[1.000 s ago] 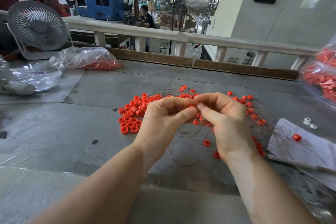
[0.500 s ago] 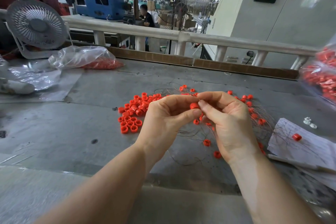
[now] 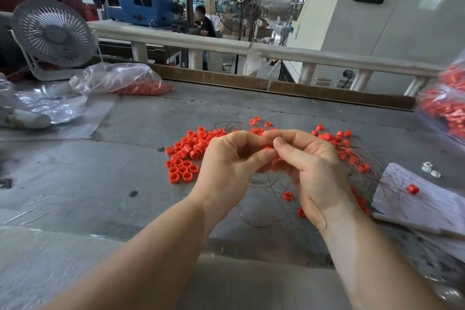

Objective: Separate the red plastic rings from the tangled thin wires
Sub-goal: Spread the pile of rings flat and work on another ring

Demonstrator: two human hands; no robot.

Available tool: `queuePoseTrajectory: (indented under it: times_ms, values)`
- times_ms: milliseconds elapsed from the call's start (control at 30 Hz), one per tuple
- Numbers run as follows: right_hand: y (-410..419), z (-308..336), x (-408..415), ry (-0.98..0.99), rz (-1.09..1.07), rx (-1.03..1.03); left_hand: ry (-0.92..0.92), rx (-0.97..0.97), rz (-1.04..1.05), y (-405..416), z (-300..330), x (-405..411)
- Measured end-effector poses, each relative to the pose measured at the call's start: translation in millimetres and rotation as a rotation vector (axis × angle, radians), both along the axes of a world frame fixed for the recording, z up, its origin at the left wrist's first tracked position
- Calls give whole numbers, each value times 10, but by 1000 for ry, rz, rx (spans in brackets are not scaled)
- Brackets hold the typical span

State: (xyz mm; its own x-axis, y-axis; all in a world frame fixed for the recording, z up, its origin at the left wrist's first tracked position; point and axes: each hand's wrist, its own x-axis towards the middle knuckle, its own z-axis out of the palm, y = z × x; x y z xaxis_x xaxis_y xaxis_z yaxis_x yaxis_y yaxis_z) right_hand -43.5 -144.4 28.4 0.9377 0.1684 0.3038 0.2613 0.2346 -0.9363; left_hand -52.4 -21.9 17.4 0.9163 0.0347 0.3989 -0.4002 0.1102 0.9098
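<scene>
Dozens of freed red rings lie heaped on the grey table, just left of the left hand. That hand is curled, its thumb and forefinger pinching a ring of which only a sliver shows. The right hand meets it fingertip to fingertip, its thumb and forefinger pressed together at the same spot, seemingly on the ring or its wire; which one cannot be told. Both hands are equally near, so the coming pull probably turns on this: the held ring sits between the two pinches, while the tangled wires trail down and to the right, toward the rings still strung beyond the right hand. Sliding the ring leftward, away from that tangle, looks the likely way off. Further right a stray ring rests on a sheet of paper. Around the surface: a small fan and a plastic bag of rings at far left, a pale railing behind, factory machines beyond
</scene>
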Motion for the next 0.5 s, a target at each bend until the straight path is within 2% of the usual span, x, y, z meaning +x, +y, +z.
queuePoseTrajectory:
  times_ms: [133, 233, 367, 500]
  values:
    - [-7, 11, -1, 8, 20, 3, 97, -142, -41, 6, 3, 0]
    - [1, 20, -15, -72, 42, -33, 200, -251, -100, 32, 6, 9]
    - [21, 0, -18, -190, -41, -117, 210, -210, -85, 17, 44, -18]
    - [12, 15, -5, -103, -5, 12, 228, -262, -165, 32, 74, -29]
